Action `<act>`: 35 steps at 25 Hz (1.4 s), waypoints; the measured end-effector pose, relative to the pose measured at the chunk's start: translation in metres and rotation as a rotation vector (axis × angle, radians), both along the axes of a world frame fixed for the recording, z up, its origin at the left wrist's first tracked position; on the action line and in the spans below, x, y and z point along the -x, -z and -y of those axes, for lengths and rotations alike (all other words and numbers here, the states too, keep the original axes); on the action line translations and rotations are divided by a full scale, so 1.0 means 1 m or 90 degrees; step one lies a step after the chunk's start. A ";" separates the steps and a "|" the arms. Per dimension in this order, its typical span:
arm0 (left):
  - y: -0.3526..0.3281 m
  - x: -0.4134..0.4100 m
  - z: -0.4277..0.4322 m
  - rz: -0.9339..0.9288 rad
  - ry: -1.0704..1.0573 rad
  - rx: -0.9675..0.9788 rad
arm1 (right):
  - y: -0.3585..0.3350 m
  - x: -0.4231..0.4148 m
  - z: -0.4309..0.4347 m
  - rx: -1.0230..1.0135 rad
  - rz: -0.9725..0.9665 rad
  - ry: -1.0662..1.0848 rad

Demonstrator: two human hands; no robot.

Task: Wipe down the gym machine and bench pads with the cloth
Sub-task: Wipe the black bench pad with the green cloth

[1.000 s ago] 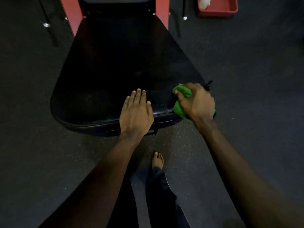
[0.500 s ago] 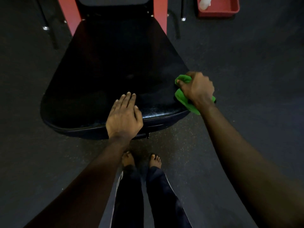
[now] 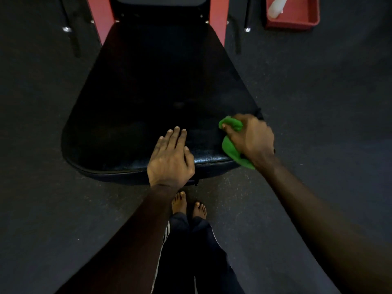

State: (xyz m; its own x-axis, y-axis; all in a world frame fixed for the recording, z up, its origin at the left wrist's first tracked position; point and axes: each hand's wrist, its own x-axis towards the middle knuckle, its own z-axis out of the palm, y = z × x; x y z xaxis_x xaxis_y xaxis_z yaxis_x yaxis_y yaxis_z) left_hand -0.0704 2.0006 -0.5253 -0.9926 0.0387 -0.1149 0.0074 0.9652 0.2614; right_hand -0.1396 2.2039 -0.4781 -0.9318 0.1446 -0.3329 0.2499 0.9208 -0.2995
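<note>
A wide black bench pad [image 3: 148, 98] fills the middle of the view, narrowing toward the red machine frame [image 3: 217, 20] at the back. My left hand [image 3: 169, 160] lies flat, fingers straight, on the pad's near edge. My right hand [image 3: 250, 139] grips a bunched green cloth [image 3: 230, 148] against the pad's near right corner. Part of the cloth is hidden under the hand.
A red tray [image 3: 297, 22] with a white bottle [image 3: 276, 6] in it sits on the dark floor at the back right. Thin metal legs [image 3: 247, 22] stand on either side of the red frame. My bare feet [image 3: 188, 205] are just in front of the pad.
My right hand with the cloth slid forward along the pad's right edge, then back toward the near corner. My left hand stayed flat on the near edge. Both feet came into view.
</note>
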 end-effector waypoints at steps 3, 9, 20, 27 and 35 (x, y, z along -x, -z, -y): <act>0.002 0.000 -0.001 -0.001 -0.004 -0.015 | 0.013 0.041 -0.002 -0.036 0.019 0.058; 0.002 -0.001 -0.003 -0.022 -0.015 -0.015 | 0.002 0.016 0.018 -0.017 0.012 0.004; -0.003 0.002 -0.006 0.042 -0.039 0.006 | 0.028 0.068 0.007 0.062 0.028 -0.067; -0.016 0.026 -0.062 0.101 -0.089 -0.034 | 0.000 0.008 -0.018 0.120 0.011 -0.200; -0.006 0.025 -0.071 0.082 -0.149 -0.036 | 0.048 0.111 -0.029 0.080 0.031 -0.128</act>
State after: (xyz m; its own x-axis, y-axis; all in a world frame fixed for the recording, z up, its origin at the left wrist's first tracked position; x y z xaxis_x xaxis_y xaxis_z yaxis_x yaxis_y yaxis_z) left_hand -0.0955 2.0712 -0.5192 -0.9528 -0.1799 -0.2446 -0.2506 0.9209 0.2987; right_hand -0.2505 2.2329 -0.5260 -0.9200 -0.0872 -0.3822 0.0828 0.9098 -0.4068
